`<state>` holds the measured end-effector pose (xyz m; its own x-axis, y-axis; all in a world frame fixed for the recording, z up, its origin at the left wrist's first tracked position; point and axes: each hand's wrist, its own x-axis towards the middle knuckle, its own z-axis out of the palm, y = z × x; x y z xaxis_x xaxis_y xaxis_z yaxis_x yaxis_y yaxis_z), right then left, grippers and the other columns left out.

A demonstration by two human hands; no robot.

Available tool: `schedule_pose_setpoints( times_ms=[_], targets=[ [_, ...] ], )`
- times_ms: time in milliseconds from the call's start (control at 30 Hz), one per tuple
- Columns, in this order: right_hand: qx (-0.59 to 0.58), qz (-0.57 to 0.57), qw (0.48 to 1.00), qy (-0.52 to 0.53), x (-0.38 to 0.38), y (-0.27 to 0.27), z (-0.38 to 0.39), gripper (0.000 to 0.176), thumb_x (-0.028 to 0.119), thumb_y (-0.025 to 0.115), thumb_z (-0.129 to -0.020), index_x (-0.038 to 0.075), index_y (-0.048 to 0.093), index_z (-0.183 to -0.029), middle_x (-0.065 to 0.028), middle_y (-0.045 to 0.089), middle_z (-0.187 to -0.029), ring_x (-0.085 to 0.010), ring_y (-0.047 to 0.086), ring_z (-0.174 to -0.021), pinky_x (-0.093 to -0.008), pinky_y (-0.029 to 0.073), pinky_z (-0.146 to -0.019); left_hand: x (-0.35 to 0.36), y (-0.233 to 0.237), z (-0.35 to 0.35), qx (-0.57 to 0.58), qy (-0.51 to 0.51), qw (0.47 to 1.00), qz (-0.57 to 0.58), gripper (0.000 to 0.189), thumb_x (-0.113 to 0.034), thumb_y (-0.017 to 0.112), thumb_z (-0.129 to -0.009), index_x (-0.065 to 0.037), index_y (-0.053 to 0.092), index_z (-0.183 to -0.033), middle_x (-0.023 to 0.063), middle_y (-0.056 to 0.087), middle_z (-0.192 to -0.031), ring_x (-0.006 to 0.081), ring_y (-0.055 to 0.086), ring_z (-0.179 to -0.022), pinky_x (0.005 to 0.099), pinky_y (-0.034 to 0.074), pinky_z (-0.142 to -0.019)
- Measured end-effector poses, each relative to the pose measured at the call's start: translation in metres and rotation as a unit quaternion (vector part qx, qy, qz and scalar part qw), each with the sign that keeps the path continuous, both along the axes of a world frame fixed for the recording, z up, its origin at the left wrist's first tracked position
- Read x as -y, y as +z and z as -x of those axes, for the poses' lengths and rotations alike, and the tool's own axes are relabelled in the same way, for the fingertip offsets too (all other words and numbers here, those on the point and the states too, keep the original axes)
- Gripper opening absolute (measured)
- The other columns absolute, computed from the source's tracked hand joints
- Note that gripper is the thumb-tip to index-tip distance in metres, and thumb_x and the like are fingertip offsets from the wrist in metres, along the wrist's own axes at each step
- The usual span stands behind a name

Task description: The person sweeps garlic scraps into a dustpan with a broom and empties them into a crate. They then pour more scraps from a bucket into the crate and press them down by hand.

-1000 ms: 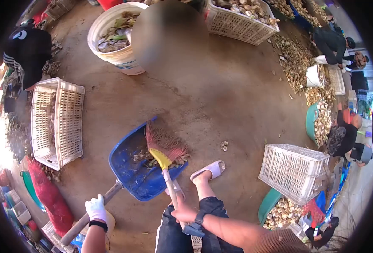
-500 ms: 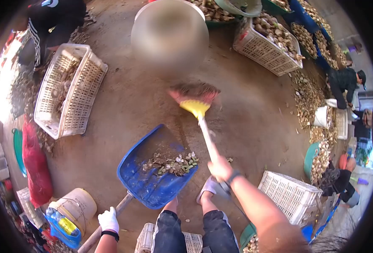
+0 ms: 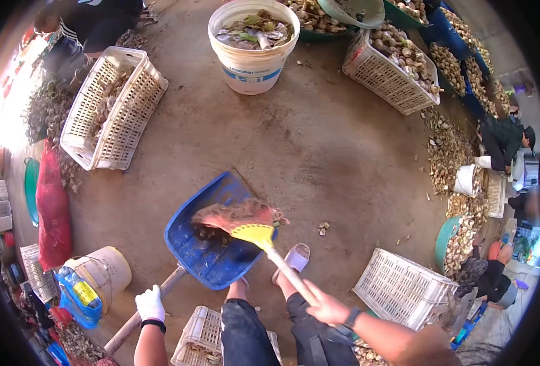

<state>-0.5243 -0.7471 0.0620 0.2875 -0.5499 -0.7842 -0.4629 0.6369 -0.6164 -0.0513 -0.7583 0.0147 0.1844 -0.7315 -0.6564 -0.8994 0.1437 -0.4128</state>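
Two held tools, broom (image 3: 243, 221) and dustpan (image 3: 209, 261); bucket (image 3: 253, 53) label (image 3: 252, 75) unreadable.

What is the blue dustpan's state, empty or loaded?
Loaded lightly: dark scraps lie in the blue dustpan, partly under the broom head; the near part of the pan is bare.

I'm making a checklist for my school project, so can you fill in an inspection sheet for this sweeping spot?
Surface: brown concrete floor, stained.
Job's things: blue dustpan on the floor, scraps inside; broom bristles resting in it.
Clutter: loose scraps beside the dustpan; white bucket of peelings; white crates.
Hands: gloved left hand grips the dustpan handle; bare right hand holds the broom handle.
Cables: nothing seen.
Surroundings: other people working at the edges.
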Motion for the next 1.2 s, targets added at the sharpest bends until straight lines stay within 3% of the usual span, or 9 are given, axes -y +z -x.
schedule_pose_setpoints(
  times_ms=[33, 133, 333, 400, 533, 600, 667, 800, 1200],
  targets=[
    [-0.012, -0.047, 0.999, -0.017, -0.012, 0.014, 0.013, 0.076, 0.008, 0.056, -0.075, 0.005, 0.017, -0.14, -0.023, 0.042, -0.13, -0.0304, 0.042, -0.121, -0.0337, 0.035, -0.096, -0.005, 0.005, -0.01, 0.008, -0.004, 1.0, 0.005, 0.018, -0.01, 0.051, -0.08, -0.016, 0.052, -0.097, 0.0063, 0.06, -0.075, 0.0229, 0.061, -0.069, 0.0362, 0.043, -0.067],
    [-0.078, -0.16, 0.97, -0.169, -0.052, 0.048, 0.02, 0.08, 0.003, 0.057, -0.075, 0.012, 0.015, -0.142, -0.0112, 0.059, -0.088, -0.0155, 0.054, -0.049, -0.0273, 0.046, -0.047, -0.028, 0.005, -0.06, 0.02, -0.051, 0.998, 0.03, 0.015, -0.01, 0.052, -0.078, -0.016, 0.051, -0.093, 0.0043, 0.057, -0.071, 0.0222, 0.06, -0.066, 0.0372, 0.041, -0.066],
    [-0.137, -0.127, 0.862, -0.472, -0.05, -0.075, 0.025, 0.075, -0.003, 0.051, -0.076, 0.025, 0.016, -0.137, -0.0042, 0.042, -0.057, -0.015, 0.043, -0.037, -0.0278, 0.036, -0.031, -0.032, -0.002, -0.124, 0.047, -0.09, 0.995, -0.01, 0.019, -0.009, 0.052, -0.078, -0.016, 0.052, -0.095, 0.0037, 0.057, -0.071, 0.0206, 0.059, -0.067, 0.0361, 0.04, -0.066],
    [-0.038, -0.179, 0.832, -0.523, -0.021, -0.132, 0.034, 0.028, 0.001, 0.053, -0.077, 0.017, 0.035, -0.093, 0.0002, 0.037, -0.051, -0.0128, 0.04, -0.034, -0.0264, 0.034, -0.03, -0.026, -0.008, -0.133, 0.047, -0.09, 0.995, -0.023, 0.023, -0.008, 0.051, -0.079, -0.017, 0.053, -0.1, 0.0037, 0.057, -0.072, 0.0206, 0.059, -0.068, 0.0359, 0.041, -0.067],
    [0.193, -0.311, 0.718, -0.593, -0.056, -0.198, -0.069, 0.023, 0.014, 0.059, -0.078, 0.014, 0.039, -0.069, 0.0037, 0.039, -0.045, -0.011, 0.041, -0.034, -0.0258, 0.033, -0.032, -0.015, -0.02, -0.147, 0.04, -0.116, 0.992, -0.004, 0.025, -0.009, 0.051, -0.079, -0.017, 0.053, -0.104, 0.005, 0.058, -0.073, 0.0221, 0.06, -0.066, 0.0355, 0.042, -0.064],
    [0.021, -0.214, 0.934, -0.284, -0.12, -0.23, -0.129, 0.028, 0.011, 0.06, -0.076, 0.007, 0.04, -0.095, -0.0053, 0.049, -0.059, -0.0193, 0.051, -0.046, -0.0375, 0.044, -0.044, -0.007, -0.02, -0.148, 0.043, -0.114, 0.992, 0.006, 0.024, -0.009, 0.051, -0.079, -0.016, 0.053, -0.102, 0.0056, 0.058, -0.073, 0.0226, 0.06, -0.065, 0.0356, 0.043, -0.064],
    [-0.131, -0.208, 0.946, -0.213, -0.043, -0.11, -0.202, 0.062, 0.001, 0.058, -0.071, 0.008, 0.027, -0.124, -0.012, 0.054, -0.067, -0.0216, 0.056, -0.05, -0.0381, 0.048, -0.043, -0.008, -0.018, -0.146, 0.036, -0.116, 0.992, 0.015, 0.023, -0.009, 0.051, -0.079, -0.016, 0.054, -0.101, 0.006, 0.058, -0.073, 0.023, 0.06, -0.065, 0.0357, 0.043, -0.064],
    [0.012, -0.275, 0.947, -0.166, -0.049, -0.07, -0.26, 0.087, 0.001, 0.054, -0.075, 0.014, -0.001, -0.14, -0.0111, 0.051, -0.072, -0.0166, 0.052, -0.048, -0.0305, 0.045, -0.041, -0.011, -0.022, -0.146, 0.02, -0.066, 0.998, 0.013, 0.018, -0.008, 0.05, -0.08, -0.015, 0.055, -0.096, 0.0067, 0.058, -0.072, 0.0241, 0.06, -0.066, 0.0359, 0.043, -0.065],
    [-0.008, -0.117, 0.985, -0.129, 0.004, 0.047, -0.174, 0.077, 0.002, 0.054, -0.077, 0.005, 0.011, -0.141, -0.0154, 0.049, -0.111, -0.0099, 0.05, -0.053, -0.0263, 0.045, -0.047, -0.091, -0.038, -0.175, 0.019, 0.068, 0.993, -0.097, 0.011, -0.012, 0.053, -0.081, -0.017, 0.052, -0.091, 0.0055, 0.061, -0.082, 0.0224, 0.063, -0.078, 0.0368, 0.043, -0.072]
  ],
)
